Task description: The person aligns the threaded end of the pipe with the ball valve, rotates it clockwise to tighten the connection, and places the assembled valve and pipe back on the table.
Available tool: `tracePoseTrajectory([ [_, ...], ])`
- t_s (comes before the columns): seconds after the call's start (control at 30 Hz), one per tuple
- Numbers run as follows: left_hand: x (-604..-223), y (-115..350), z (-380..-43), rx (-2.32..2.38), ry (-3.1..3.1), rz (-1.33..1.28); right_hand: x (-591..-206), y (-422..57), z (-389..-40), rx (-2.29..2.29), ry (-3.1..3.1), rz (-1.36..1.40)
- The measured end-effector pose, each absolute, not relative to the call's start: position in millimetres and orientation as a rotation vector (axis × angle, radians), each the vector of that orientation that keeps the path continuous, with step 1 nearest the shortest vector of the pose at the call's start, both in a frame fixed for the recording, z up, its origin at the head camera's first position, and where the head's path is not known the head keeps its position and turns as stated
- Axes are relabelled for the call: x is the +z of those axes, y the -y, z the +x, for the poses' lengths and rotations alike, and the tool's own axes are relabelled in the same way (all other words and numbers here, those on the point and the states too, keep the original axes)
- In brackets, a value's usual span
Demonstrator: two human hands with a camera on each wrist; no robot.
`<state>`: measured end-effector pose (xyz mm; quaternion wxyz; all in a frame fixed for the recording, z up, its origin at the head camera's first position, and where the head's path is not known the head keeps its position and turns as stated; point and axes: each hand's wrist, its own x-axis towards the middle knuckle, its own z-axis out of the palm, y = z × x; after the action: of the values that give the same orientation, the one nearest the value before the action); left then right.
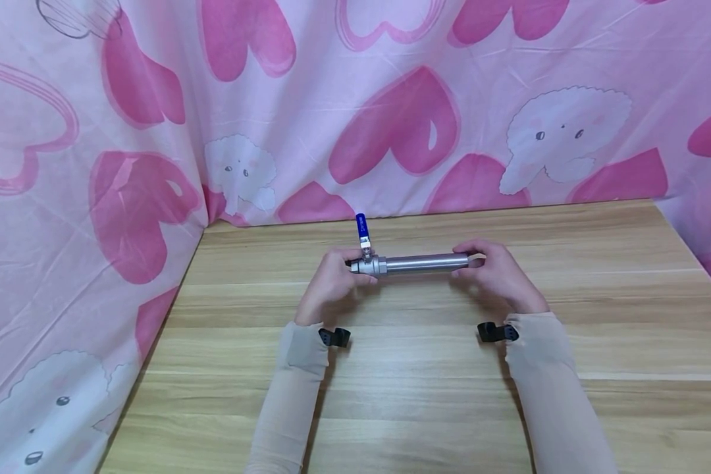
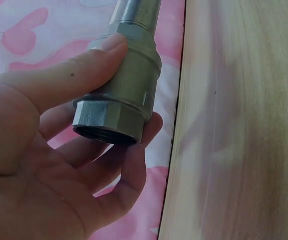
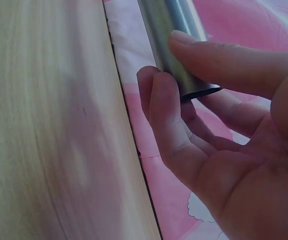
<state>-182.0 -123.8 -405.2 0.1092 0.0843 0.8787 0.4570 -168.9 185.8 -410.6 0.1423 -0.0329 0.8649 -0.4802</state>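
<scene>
Between both hands a ball valve (image 1: 367, 266) with a steel pipe (image 1: 426, 263) joined to its right end is held level over the table. My left hand (image 1: 334, 276) grips the valve body, thumb on the near side and fingers round the far side. In the left wrist view the valve's open threaded end (image 2: 109, 125) faces the palm. The blue lever handle (image 1: 363, 228) points up and away from me. My right hand (image 1: 498, 268) pinches the pipe's free end between thumb and fingers; in the right wrist view the pipe's rim (image 3: 201, 93) shows beside the fingers.
A wood-grain table (image 1: 415, 408) lies under the hands. Along its back and left edges hangs a pink curtain (image 1: 308, 118) with hearts and white animals. A black wrist strap mount (image 1: 334, 338) sits on the left sleeve, and another mount (image 1: 498, 332) on the right.
</scene>
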Motion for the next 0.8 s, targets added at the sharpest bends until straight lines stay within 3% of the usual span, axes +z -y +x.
tracePoseTrajectory([
  [0.8, -415.9, 120.6, -183.0, 1.268, -2.569, 0.214, -416.0, -184.4, -170.1, -1.286, -2.515, -0.077],
])
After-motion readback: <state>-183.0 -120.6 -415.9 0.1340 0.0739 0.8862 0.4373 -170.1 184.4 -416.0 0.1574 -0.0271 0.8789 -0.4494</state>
